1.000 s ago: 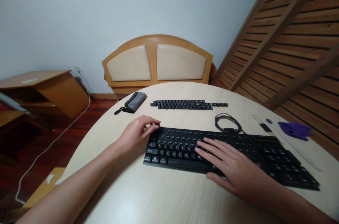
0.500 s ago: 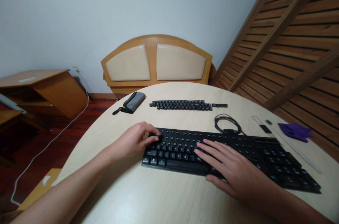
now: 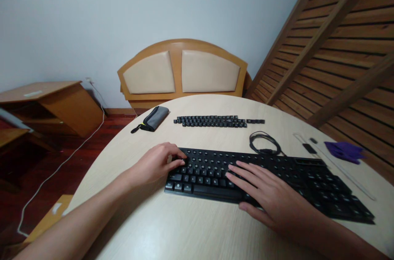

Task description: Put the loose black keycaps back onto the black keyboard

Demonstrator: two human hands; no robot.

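A black keyboard (image 3: 212, 191) lies at a slant on the round table, with small raised posts in its upper rows and lettered keycaps in the lower ones. At its upper left corner my left hand (image 3: 161, 161) is closed, thumb and index finger bent towards each other over the keys. Whatever sits between those fingertips is hidden or too small to name. My right hand (image 3: 267, 190) lies open across the middle of the keyboard, fingers stretched left and thumb by the front edge. Beyond the keyboard, loose black keycaps (image 3: 211, 121) are lined up in rows.
A grey zipped pouch (image 3: 156, 118) lies back left. Right of the keycap rows are a coiled black cable (image 3: 265, 145), a wire tool (image 3: 308, 148), a white rod (image 3: 347, 176) and a purple cloth (image 3: 344, 151). A padded headboard (image 3: 183, 69) stands behind the table (image 3: 147, 227).
The view has shifted very slightly. Both hands stay in nearly the same place on the keyboard, and nothing on the table has visibly moved.
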